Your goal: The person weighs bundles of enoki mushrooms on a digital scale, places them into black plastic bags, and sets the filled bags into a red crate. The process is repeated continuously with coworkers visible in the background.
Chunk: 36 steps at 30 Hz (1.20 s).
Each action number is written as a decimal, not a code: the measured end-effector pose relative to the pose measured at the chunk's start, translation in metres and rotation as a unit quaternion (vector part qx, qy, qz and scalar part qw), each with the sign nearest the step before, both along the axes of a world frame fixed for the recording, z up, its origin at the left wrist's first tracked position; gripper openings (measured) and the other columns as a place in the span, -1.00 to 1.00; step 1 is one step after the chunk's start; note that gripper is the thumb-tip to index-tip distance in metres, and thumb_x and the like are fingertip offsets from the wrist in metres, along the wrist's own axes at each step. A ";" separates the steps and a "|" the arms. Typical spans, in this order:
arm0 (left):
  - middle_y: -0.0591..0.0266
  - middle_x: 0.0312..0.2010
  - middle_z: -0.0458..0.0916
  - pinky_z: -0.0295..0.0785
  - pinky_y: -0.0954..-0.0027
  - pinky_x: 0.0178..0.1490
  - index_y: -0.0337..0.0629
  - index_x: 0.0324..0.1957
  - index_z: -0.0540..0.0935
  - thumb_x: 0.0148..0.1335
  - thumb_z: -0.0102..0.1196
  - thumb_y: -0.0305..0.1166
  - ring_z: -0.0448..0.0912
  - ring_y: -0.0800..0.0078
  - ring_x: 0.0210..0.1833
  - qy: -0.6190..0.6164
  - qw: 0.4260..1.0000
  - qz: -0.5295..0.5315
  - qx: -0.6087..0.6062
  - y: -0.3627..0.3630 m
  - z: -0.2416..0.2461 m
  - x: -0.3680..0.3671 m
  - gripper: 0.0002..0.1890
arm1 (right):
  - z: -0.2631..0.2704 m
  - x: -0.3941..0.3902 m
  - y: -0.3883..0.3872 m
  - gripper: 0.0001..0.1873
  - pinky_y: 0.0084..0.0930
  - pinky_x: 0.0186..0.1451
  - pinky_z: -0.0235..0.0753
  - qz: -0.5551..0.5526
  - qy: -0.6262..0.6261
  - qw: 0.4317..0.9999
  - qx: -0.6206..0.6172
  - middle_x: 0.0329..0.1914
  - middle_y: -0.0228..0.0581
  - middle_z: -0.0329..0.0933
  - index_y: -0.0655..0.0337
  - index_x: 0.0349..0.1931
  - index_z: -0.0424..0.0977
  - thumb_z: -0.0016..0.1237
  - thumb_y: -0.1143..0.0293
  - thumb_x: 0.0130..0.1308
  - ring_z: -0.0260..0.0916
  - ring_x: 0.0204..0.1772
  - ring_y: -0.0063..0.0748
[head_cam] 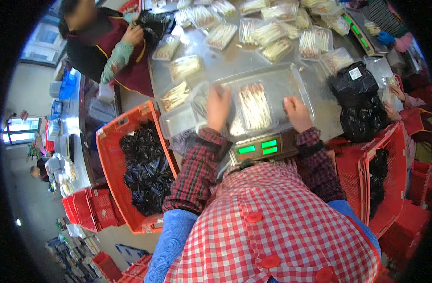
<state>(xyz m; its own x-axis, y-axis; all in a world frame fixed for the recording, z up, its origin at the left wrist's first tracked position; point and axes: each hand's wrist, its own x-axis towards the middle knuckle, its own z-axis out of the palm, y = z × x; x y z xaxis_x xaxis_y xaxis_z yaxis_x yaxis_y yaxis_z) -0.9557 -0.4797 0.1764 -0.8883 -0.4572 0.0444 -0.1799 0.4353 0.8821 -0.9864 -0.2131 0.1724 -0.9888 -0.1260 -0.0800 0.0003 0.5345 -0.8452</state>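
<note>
A clear plastic tray of thin pale stalks with reddish ends lies on the metal pan of a digital scale. The scale's display glows green at its near side. My left hand is blurred, over the left edge of the pan, beside clear plastic trays; whether it grips anything is unclear. My right hand is over the pan's right side, fingers curled, apart from the filled tray; a hold on anything cannot be made out. Left of my left hand are an empty clear tray and a tray with loose stalks.
Many filled trays cover the far metal table. An orange-red crate with black bags stands left, a red crate right. Black bags sit at the table's right. Co-workers are at left and right.
</note>
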 end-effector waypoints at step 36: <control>0.13 -0.16 0.51 0.32 0.37 0.05 -0.27 -0.05 0.42 0.43 -0.27 -0.12 0.45 0.35 -0.04 -0.002 0.929 -0.037 0.368 0.025 -0.021 -0.012 -0.61 | -0.030 0.031 -0.061 -0.84 -0.17 -0.13 0.41 0.000 0.172 0.985 0.011 -0.30 0.01 0.42 0.23 -0.21 0.39 -0.13 0.38 0.27 0.38 -0.19 0.08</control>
<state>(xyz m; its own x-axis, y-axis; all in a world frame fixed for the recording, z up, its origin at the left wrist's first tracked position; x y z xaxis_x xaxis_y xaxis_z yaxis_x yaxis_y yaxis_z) -0.9674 -0.4546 0.1552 -0.9181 -0.3001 -0.2589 -0.1772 -0.2734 0.9454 -0.9555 -0.2738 0.1420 -0.9577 -0.1280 0.2576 -0.2846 0.5521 -0.7837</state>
